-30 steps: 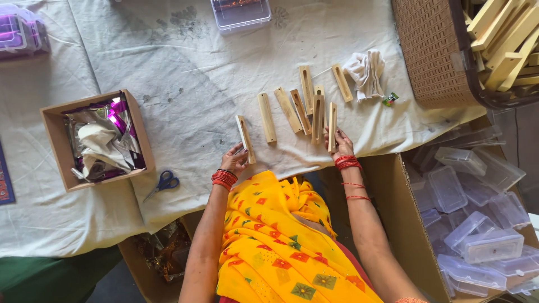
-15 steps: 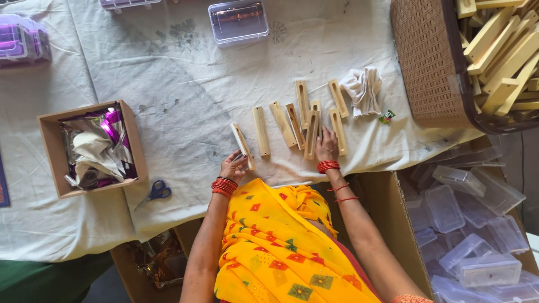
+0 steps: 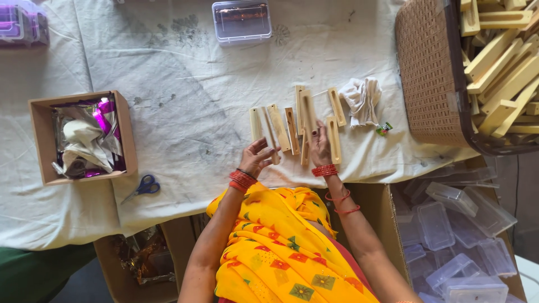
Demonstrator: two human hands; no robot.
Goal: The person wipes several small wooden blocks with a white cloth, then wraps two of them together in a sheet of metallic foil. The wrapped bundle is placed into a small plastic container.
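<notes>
Spread over the tabletop (image 3: 185, 84) is a stained white cloth, and on it, just in front of the seated person, lies a loose row of pale wooden slotted sticks (image 3: 296, 126), about seven of them side by side, some overlapping. As a judgement, the sorting is only partly done: these few sticks are laid out, while a large brown woven plastic basket (image 3: 429, 73) at the right edge is heaped with many more. The left hand (image 3: 255, 159) is half open, fingers curled loosely around the near end of one stick at the left of the row; whether it truly grips it I cannot tell. The right hand (image 3: 319, 145) lies flat, fingers spread, pressing on the sticks in the middle of the row. Beside the row sits a crumpled white cloth rag (image 3: 363, 100). Farther away stand a clear lidded plastic box (image 3: 242, 21), an open brown cardboard box of foil wrappers (image 3: 83, 137) and blue-handled scissors (image 3: 144, 186). Below the tabletop, at the right, a carton holds empty clear plastic boxes (image 3: 455, 235).
</notes>
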